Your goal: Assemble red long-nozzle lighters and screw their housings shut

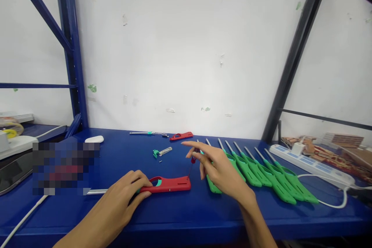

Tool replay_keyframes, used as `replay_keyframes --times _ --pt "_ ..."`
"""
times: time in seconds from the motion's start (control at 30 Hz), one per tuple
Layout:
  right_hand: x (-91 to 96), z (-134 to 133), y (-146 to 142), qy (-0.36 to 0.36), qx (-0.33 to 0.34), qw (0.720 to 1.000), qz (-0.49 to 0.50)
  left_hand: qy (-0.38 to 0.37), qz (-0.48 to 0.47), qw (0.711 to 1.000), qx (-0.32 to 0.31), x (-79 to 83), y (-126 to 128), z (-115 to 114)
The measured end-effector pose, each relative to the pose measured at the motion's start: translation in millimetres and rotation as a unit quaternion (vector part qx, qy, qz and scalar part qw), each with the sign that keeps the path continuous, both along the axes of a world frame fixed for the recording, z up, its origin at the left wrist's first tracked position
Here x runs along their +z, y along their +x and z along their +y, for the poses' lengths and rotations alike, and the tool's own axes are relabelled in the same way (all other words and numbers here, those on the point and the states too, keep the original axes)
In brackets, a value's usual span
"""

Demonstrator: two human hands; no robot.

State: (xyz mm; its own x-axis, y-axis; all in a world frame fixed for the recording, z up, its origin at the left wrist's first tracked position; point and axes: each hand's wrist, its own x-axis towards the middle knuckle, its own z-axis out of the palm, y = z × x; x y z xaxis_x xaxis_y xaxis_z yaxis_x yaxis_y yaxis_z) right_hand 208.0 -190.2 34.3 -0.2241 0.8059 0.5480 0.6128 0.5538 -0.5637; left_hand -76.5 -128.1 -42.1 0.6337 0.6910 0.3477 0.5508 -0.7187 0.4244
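A red long-necked lighter [174, 185] lies flat on the blue table, its metal tube pointing left. My left hand [132, 190] is closed around the lighter where its body meets the tube. A small screwdriver [192, 161] with a dark red handle stands nearly upright, pinched in my right hand [213, 164]. Its tip meets the right end of the red body. Behind lie a red lighter shell half [181, 136], a metal tube with a green collar [149, 133], and a clear tank [165, 151] beside a green trigger piece [156, 153].
Several green lighters [270, 178] lie in a row on the right. Beyond them sit a white power strip [312, 166] and its cable. A white computer mouse [94, 139] rests at the back left, near a blurred-out patch. Blue rack posts [76, 66] rise at the left.
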Motion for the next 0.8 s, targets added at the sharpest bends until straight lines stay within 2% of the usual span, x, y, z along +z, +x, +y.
replay_keyframes --times 0.17,0.33,0.5,0.57,0.7,0.8 --pt "-0.7 4.0 -7.5 0.079 -0.102 0.991 -0.044 -0.002 -0.002 1.0 0.006 1.7 -0.9 -1.7" --pt "-1.5 3.4 -4.8 0.043 -0.036 0.998 0.002 0.0 0.004 1.0 0.002 -0.9 -2.7 1.2" --pt "-0.4 2.8 -4.2 0.092 -0.107 0.989 -0.046 -0.001 0.009 1.0 0.003 -3.2 -2.1 2.4" --pt "0.6 1.2 -5.4 0.085 -0.095 0.991 -0.044 -0.003 0.006 1.0 0.003 -2.4 -1.7 1.9" --pt "1.2 -1.2 -6.4 0.069 -0.027 0.997 -0.006 -0.004 0.001 1.0 -0.002 -0.7 -2.1 0.9" --pt "0.5 1.2 -5.9 0.095 -0.065 0.993 -0.016 -0.007 0.005 1.0 0.002 -0.4 -2.3 0.5"
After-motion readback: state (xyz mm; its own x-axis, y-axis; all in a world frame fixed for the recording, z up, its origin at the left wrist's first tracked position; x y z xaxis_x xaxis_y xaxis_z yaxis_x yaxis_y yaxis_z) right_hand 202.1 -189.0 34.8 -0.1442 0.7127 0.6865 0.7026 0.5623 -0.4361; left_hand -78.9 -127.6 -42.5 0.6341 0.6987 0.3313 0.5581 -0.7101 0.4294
